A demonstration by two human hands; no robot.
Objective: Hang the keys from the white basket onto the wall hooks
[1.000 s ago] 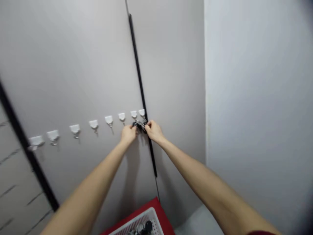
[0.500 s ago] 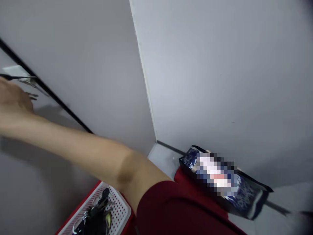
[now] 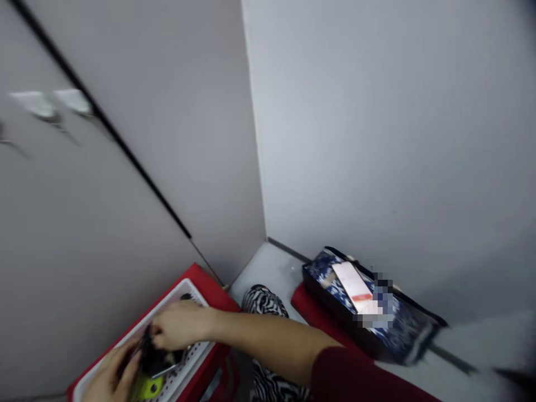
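Note:
My right hand (image 3: 180, 325) reaches into a white perforated basket (image 3: 186, 287), its fingers closed on a small dark object (image 3: 146, 341) whose kind is blurred. From the lower left, my left hand (image 3: 111, 373) meets it there, fingers curled against the same dark object. Under the hands lie dark items, a thin metal piece (image 3: 164, 371) and a yellow-green piece with a round hole (image 3: 151, 387). Much of the basket's contents is hidden by my hands.
White hooks (image 3: 37, 105) with metal pieces are fixed to the grey panel, left of a black seam (image 3: 134, 159). The basket rests on a red surface (image 3: 209, 287). At right, a phone (image 3: 354, 285) lies on a dark blue patterned bag (image 3: 320, 268). Zebra-print cloth (image 3: 263, 301) shows below.
My right arm has come down from the hooks at the upper left into the basket. My left hand has come into view there. The view has shifted slightly.

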